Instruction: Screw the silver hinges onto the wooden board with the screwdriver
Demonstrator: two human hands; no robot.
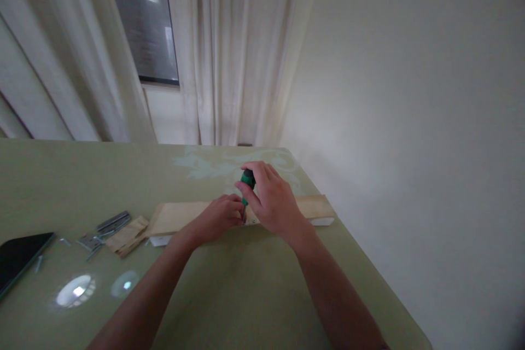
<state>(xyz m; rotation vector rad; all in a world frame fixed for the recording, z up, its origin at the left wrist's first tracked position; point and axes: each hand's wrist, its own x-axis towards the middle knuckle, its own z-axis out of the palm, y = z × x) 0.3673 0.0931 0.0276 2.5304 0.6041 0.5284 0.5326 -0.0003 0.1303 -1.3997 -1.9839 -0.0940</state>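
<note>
A long pale wooden board [178,216] lies across the table, with white pieces under its ends. My right hand [270,197] is closed round the green and black handle of a screwdriver [248,179]. The screwdriver stands nearly upright, its tip down at the board's near edge. Close beside the tip is my left hand [219,216], fingers pinched together on the board; what they hold, if anything, is hidden. A small metal piece with holes [253,221] shows at the edge between my hands, partly covered by the right one.
Left of the board lie small wood pieces [127,235], a grey metal hinge [112,222] and several loose screws [93,252]. A dark phone [24,254] rests at the far left. The wall [410,147] runs along the table's right edge; curtains [241,65] hang behind.
</note>
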